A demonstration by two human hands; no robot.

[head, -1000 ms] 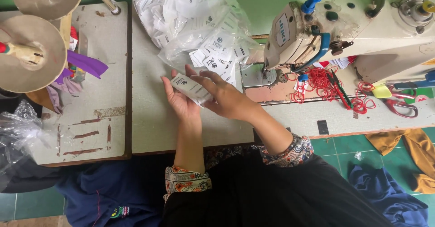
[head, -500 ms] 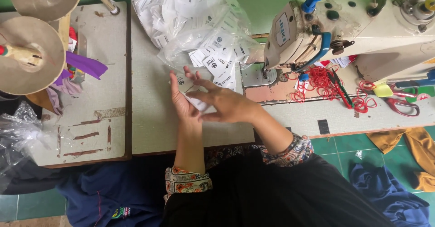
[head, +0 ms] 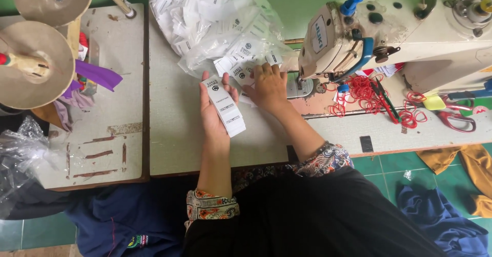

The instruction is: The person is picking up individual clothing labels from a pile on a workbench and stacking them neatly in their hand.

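Your left hand (head: 214, 114) lay palm up over the worktop (head: 174, 129), forearm extended, fingers curled round a stack of white labels (head: 225, 106). Your right hand (head: 269, 85) rested palm down, fingers spread flat on loose labels (head: 241, 73) beside the sewing machine (head: 389, 36). Clear plastic bag (head: 215, 21) held many white labels, mouth spilling towards your hands.

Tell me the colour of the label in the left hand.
White with black print, seen in the head view: the label lies across the left hand.
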